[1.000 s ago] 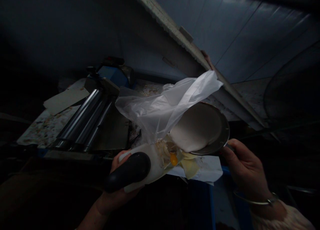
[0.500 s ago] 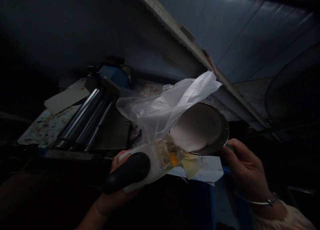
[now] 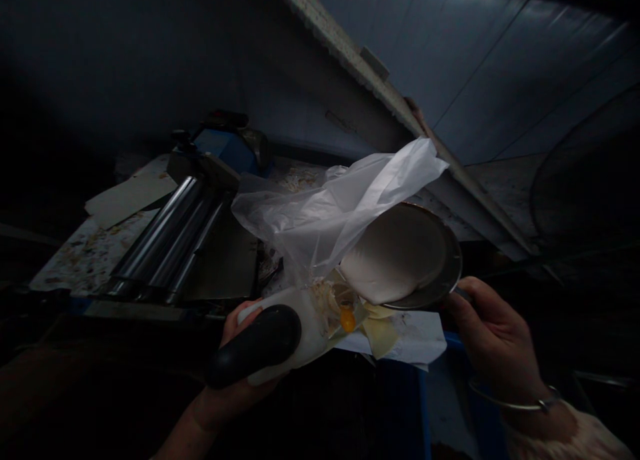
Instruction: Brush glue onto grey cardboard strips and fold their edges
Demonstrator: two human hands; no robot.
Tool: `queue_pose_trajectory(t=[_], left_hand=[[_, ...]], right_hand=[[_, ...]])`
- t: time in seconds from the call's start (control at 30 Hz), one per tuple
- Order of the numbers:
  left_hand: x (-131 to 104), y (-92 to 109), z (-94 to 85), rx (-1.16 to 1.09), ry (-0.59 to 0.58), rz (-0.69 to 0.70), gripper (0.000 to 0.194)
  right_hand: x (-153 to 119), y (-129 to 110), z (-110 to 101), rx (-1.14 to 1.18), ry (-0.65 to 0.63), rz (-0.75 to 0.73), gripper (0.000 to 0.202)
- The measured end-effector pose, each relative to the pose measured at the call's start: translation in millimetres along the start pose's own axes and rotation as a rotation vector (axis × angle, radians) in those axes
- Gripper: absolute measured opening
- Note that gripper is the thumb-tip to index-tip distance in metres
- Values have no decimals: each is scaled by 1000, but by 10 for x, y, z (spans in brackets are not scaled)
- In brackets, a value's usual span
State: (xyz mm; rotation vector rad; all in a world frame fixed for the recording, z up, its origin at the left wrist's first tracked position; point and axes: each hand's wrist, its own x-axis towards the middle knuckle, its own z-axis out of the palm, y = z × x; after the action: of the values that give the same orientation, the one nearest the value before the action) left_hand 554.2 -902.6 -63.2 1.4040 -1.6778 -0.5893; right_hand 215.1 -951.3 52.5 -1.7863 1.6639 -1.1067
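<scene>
My left hand (image 3: 243, 323) is closed around a whitish plastic container (image 3: 310, 327) with a thick black handle (image 3: 263, 343). My right hand (image 3: 493, 330), a bangle on its wrist, grips the short handle of a round metal pan (image 3: 453, 267). The pan is tilted to the left, and a smooth off-white mass (image 3: 395, 253) fills much of it. Its lower left rim is close to the container; I cannot tell if they touch. A crumpled translucent plastic sheet (image 3: 320, 210) covers the pan's upper left side. Between the two vessels shows a small orange-yellow object (image 3: 347, 318).
To the left is a machine with shiny metal rollers (image 3: 155, 237) and a blue housing (image 3: 225, 150). Scraps litter the worktop (image 3: 80, 260). White paper (image 3: 415, 337) and a yellowish scrap (image 3: 380, 333) lie below the pan, above a blue bin (image 3: 425, 407). A slanting board (image 3: 350, 60) crosses behind.
The pan and my right hand have shifted very slightly to the right. The plastic sheet's tip has moved a little up and right. My left hand stays in place.
</scene>
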Motion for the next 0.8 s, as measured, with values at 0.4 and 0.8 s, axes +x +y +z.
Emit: queue_pose_trajectory(t=[0.4, 0.8], left_hand=[[-25, -38, -5, -7, -32, -83, 81], [-25, -45, -17, -13, -39, -82, 80]], right_hand=[[10, -1, 3, 2, -8, -17, 22], [-8, 3, 4, 8, -4, 12, 18]])
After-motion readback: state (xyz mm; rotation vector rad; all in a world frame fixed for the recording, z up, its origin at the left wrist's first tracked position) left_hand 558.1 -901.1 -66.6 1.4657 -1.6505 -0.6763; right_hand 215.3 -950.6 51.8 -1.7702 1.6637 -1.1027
